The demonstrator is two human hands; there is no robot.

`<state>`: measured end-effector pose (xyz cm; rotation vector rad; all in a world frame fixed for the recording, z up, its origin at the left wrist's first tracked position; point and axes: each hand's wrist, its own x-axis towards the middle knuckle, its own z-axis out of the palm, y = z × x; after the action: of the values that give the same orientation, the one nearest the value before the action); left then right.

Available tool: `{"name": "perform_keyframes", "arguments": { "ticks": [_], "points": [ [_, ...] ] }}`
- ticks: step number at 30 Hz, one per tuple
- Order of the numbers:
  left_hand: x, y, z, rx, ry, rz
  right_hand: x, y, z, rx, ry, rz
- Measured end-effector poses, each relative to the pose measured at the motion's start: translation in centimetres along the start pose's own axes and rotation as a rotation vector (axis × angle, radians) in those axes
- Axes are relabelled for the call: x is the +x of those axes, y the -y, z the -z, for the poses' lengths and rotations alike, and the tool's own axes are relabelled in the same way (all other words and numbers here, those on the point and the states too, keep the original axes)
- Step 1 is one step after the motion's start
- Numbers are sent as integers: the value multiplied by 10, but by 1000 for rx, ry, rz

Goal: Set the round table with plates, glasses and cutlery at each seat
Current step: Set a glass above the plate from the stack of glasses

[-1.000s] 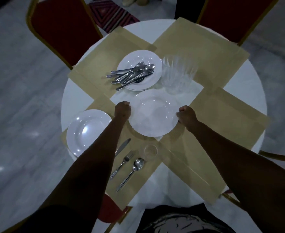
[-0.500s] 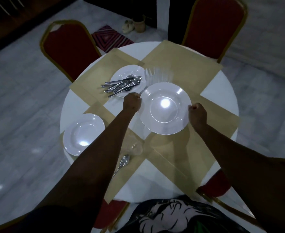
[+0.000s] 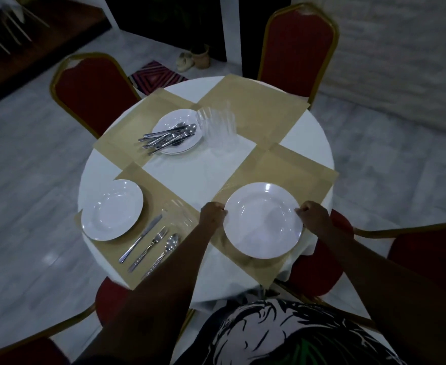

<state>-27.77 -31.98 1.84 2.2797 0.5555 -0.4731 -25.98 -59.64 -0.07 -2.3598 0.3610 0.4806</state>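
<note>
Four tan placemats [image 3: 164, 119] lie corner to corner on the round white surface [image 3: 198, 169], with red chairs [image 3: 93, 93] standing around it. On the near-left mat sit a white plate [image 3: 112, 209], a clear glass [image 3: 179, 212] just right of it, and a knife [image 3: 140, 238], fork [image 3: 148, 248] and spoon [image 3: 164, 252] side by side. On the far-left mat a stack of plates [image 3: 177, 131] carries a loose heap of cutlery [image 3: 168, 137]; a cluster of clear glasses [image 3: 216, 125] stands just beside it, toward the middle. Nothing lies between these and the near-right mat, where a second white plate [image 3: 263, 220] is at the mat's near end. Left hand [image 3: 212, 213] grips its left rim with curled fingers, and right hand [image 3: 311, 214] grips the right rim likewise; whether the plate rests on the mat cannot be told.
</note>
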Motion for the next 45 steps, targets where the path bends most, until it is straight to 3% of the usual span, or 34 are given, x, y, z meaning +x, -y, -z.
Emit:
{"name": "perform_keyframes", "arguments": {
  "ticks": [9, 23, 29, 33, 39, 45],
  "points": [
    [-6, 25, -12, -280, -52, 165, -10, -1, -10, -8, 65, -7],
    [1, 41, -21, -395, 0, 202, -2, -4, -18, -54, 111, -1],
    [-2, 38, -19, -294, -35, 121, 3, -4, -20, -80, 120, 32],
    [-1, 42, -21, -103, -33, 8, 6, -2, -20, -101, 136, 52],
    [-1, 42, -26, 86, -68, -42, 8, -3, -21, -93, 156, 15],
    [-3, 30, -29, 111, -122, -29, 10, 0, -13, -35, 156, 29]
  ]
}}
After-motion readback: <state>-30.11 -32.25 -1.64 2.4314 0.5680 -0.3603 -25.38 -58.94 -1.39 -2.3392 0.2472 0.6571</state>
